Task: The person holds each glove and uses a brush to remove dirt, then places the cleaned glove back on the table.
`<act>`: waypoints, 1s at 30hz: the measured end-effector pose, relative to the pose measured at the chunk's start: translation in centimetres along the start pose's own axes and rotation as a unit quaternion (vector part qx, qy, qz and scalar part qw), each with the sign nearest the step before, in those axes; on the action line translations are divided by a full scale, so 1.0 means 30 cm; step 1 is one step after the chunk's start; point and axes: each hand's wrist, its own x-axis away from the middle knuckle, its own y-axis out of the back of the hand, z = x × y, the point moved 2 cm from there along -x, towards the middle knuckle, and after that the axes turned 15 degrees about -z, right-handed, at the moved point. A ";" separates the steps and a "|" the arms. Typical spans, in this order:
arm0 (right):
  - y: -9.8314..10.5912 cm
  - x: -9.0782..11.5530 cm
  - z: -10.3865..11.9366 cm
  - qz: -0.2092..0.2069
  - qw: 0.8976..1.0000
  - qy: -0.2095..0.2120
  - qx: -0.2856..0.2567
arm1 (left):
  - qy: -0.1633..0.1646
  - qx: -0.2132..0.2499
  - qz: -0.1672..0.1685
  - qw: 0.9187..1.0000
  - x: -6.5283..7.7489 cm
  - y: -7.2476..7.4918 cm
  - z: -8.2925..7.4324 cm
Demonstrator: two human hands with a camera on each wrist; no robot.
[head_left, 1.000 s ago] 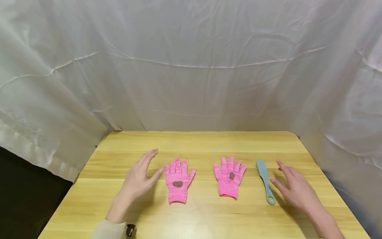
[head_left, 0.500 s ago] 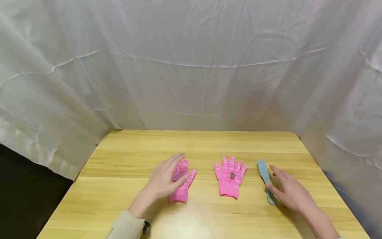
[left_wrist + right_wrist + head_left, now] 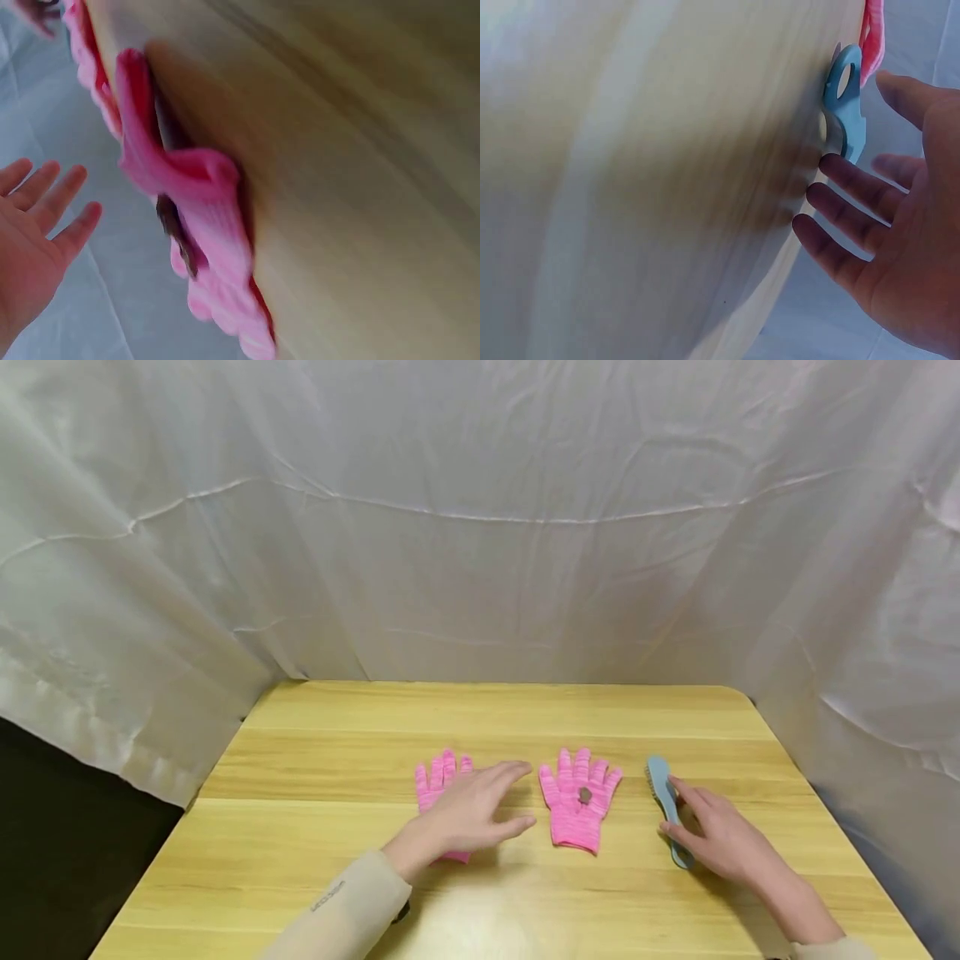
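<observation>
Two pink knit gloves lie flat on the wooden table. My left hand hovers over the left glove, fingers extended, and hides much of it. The right glove bears a brown spot and lies just right of my left fingertips. In the left wrist view, a glove with a brown patch is beside the hand, apart from it. A blue brush with bristles on its left lies at the right. My right hand reaches over its handle, thumb and fingers spread; contact is unclear.
The wooden table has a rounded far right corner. Pale grey curtains hang behind it and along both sides. A dark area lies beyond the table's left edge.
My left hand has moved right, from beside the left glove to across it. The right hand has shifted slightly left, onto the brush's handle area. Gloves and brush have stayed in place.
</observation>
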 end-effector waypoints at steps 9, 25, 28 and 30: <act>0.003 -0.014 -0.001 0.014 1.000 0.006 0.015 | -0.036 -0.017 0.060 0.997 -0.075 -0.078 -0.042; 0.005 -0.022 -0.004 0.010 0.998 0.034 0.047 | 0.028 -0.026 0.107 0.994 -0.174 -0.161 -0.058; 0.003 -0.023 -0.005 0.011 0.998 0.035 0.044 | 0.041 -0.022 0.114 0.992 -0.183 -0.181 -0.055; 0.002 -0.022 -0.006 0.010 0.998 0.036 0.042 | 0.044 -0.025 0.115 0.992 -0.186 -0.192 -0.053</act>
